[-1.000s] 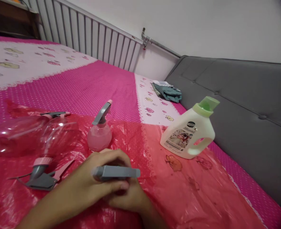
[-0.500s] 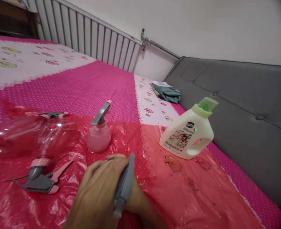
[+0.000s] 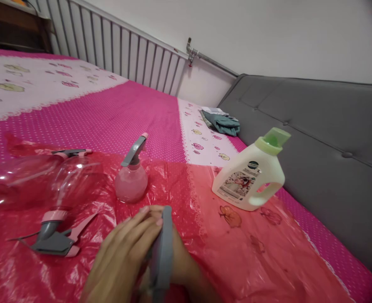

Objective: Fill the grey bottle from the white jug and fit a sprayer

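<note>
At the bottom centre, my left hand [image 3: 119,250] is closed against a grey spray head [image 3: 164,248], its fingers bent towards the upper end. My right hand [image 3: 181,256] wraps around the far side of the same spray head, mostly hidden behind it and my left hand. Whether a bottle hangs below the head is hidden. Just beyond my hands stands a small round spray bottle [image 3: 131,183] with cloudy liquid and a grey and pink top. Left of them a clear spray bottle [image 3: 75,181] lies with its grey and pink trigger towards me.
Another clear bottle [image 3: 18,179] lies at the far left. A white detergent jug [image 3: 250,179] with a green cap stands to the right. Red plastic sheeting [image 3: 236,261] covers the near bed. Folded clothes [image 3: 223,122] lie by the grey headboard [image 3: 315,126]; a radiator [image 3: 125,50] lines the wall.
The spray head has tipped to a more upright line and its top has shifted slightly left. My left fingers have moved up around it. The standing bottles have stayed put.
</note>
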The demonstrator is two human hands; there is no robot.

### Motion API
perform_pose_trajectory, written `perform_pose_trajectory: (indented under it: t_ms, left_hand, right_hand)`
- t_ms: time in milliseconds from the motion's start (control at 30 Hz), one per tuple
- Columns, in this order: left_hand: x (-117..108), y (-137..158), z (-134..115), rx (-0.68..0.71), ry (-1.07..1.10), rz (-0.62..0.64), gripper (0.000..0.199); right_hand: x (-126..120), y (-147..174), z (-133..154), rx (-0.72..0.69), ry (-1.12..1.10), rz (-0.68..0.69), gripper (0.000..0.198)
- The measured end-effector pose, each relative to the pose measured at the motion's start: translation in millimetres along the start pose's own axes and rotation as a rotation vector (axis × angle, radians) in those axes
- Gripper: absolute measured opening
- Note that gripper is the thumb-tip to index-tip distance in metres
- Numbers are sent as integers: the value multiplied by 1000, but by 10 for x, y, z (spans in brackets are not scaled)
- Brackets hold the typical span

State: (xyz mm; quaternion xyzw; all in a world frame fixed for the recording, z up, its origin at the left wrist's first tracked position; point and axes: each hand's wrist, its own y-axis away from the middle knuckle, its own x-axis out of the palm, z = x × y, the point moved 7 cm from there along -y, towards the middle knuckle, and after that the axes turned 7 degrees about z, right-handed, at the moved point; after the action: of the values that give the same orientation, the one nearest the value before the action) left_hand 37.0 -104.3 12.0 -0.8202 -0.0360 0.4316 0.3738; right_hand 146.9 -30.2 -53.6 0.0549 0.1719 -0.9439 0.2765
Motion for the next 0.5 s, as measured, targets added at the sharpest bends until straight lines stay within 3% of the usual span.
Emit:
perform_pose_trajectory:
  t_ms: [367, 500]
  left_hand:
    - [23, -116, 113, -279, 203, 36, 41]
    - [48, -124, 112, -302, 117, 28, 43]
  right_hand:
    - [13, -23, 138, -110, -190, -10, 52]
    - [8, -13, 131, -97, -214, -10, 56]
